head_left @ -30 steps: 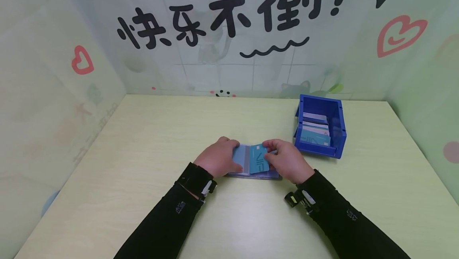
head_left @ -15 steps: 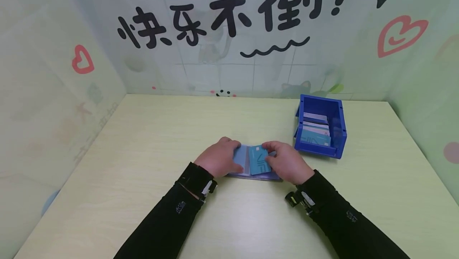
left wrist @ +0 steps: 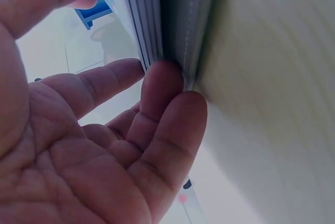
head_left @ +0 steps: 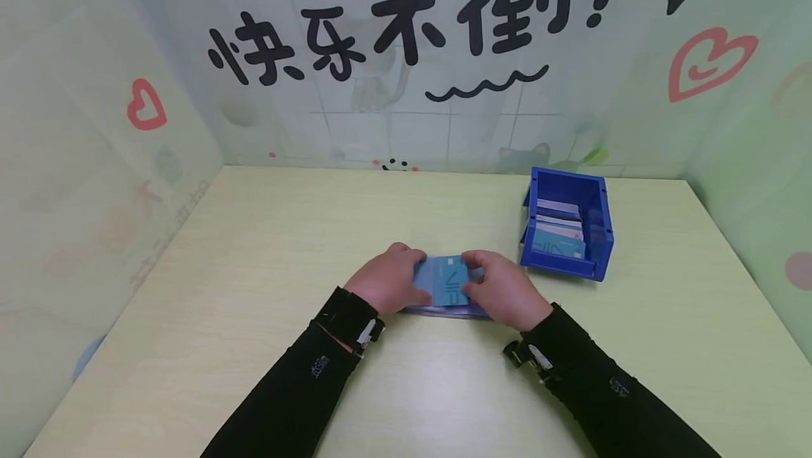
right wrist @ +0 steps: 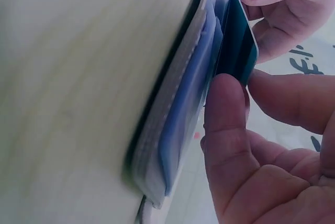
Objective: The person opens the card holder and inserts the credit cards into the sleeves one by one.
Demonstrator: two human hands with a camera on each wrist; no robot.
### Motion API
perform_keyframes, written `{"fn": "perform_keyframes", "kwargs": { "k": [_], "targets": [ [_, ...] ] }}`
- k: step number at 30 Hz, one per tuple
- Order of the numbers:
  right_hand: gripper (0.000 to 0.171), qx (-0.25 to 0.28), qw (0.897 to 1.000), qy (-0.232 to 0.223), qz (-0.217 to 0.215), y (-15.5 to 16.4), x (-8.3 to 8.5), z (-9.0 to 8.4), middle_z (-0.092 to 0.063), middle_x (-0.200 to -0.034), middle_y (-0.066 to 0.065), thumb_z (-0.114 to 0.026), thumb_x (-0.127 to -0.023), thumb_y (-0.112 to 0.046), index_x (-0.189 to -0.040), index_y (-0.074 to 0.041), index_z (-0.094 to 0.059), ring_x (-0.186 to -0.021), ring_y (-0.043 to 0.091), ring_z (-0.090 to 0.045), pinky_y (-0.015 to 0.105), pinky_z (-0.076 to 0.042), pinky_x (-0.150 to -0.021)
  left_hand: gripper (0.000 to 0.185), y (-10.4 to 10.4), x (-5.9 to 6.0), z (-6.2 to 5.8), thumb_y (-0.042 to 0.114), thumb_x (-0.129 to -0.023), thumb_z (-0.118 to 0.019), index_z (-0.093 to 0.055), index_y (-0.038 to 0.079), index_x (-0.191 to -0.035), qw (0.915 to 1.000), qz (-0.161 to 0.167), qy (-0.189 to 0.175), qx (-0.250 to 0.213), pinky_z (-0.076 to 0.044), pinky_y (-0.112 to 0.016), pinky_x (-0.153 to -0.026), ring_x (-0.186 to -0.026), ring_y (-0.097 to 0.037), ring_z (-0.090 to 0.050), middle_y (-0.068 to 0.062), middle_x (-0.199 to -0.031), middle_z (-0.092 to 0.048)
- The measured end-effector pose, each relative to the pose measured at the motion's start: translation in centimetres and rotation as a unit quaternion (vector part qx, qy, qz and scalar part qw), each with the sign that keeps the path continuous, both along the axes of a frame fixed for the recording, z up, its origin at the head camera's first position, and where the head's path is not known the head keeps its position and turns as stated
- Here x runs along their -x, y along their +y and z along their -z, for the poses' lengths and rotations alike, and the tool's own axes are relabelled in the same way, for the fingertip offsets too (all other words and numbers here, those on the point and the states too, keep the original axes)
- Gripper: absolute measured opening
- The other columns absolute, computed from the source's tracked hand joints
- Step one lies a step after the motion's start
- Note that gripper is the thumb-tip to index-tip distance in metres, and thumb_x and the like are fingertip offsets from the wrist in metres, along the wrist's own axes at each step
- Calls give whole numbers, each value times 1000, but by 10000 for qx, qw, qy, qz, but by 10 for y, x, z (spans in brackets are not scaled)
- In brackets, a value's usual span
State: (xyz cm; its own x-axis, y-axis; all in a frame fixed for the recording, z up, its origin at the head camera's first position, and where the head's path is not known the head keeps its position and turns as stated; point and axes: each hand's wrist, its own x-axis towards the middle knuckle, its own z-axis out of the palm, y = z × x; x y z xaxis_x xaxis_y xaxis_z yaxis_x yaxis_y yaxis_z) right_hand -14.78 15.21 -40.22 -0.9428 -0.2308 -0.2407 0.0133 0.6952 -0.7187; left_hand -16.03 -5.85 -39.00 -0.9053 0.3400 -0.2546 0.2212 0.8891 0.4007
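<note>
Surface (head_left: 266,246): pale wood-grain, walled on three sides, plenty of bare room left and front of the hands. Blue bin (head_left: 567,222) with more cards sits well apart to the right rear, near the right wall; nothing else close.

Card holder (head_left: 423,282) lies open flat mid-surface, not shifted over the last second. Left hand (head_left: 385,280) rests on its left side, fingers curled at the edge of the stacked sleeves, thumb on top pinning a page.

Change: teal card (head_left: 451,282) was tilted and hanging off to the right a second ago; now squarer and further left, over the sleeve. Right hand (head_left: 501,287) moved left with it, pinching the card's edge between thumb and fingers. My read: card lined up and part-way into the pocket; how deep it sits I can't tell.
</note>
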Motion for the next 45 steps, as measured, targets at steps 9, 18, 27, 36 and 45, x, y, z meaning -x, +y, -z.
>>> {"fn": "perform_keyframes", "kwargs": {
  "k": [9, 18, 27, 36, 45],
  "targets": [
    [52, -84, 10000, 30, -14, -5, -4, -2, -58, -152, 14, -67, -102, -12, -151, -3, -52, -121, 29, -66, 47, -56, -104, 78, 0, 1, 2, 43, -89, -83, -54, 11, -154, 10000, 35, 70, 48, -53, -42, -107, -120, -26, -61, -14, -152, -53],
    [49, -151, 9995, 198, -190, -7, -10, -4, -62, -148, 14, -66, -103, -11, -149, 0, -55, -119, 27, -68, 48, -54, -106, 79, 0, 2, 2, 43, -89, -83, -52, 11, -155, 10000, 11, 9, 0, -51, -43, -109, -125, -26, -61, -14, -153, -53],
    [52, -90, 9989, 273, -383, -9, -13, -3, -65, -145, 17, -65, -103, -12, -152, 1, -52, -128, 31, -66, 51, -53, -108, 79, 0, 2, 1, 42, -90, -83, -52, 11, -155, 10000, 42, 14, -22, -50, -42, -111, -129, -26, -60, -14, -153, -53],
    [53, 39, 9975, 333, -615, -10, -13, -3, -64, -145, 19, -66, -102, -9, -152, 4, -51, -128, 32, -67, 50, -54, -107, 80, 0, 1, 0, 43, -90, -82, -51, 11, -156, 9999, 58, 3, -104, -50, -42, -109, -124, -25, -60, -14, -153, -54],
    [54, 61, 9960, 411, -790, -10, -14, -1, -62, -147, 21, -65, -102, -8, -152, 6, -49, -126, 34, -68, 50, -54, -106, 79, 1, 0, 1, 41, -89, -83, -52, 9, -155, 9999, 75, 60, -120, -50, -42, -109, -124, -26, -61, -14, -151, -55]
  ]
}}
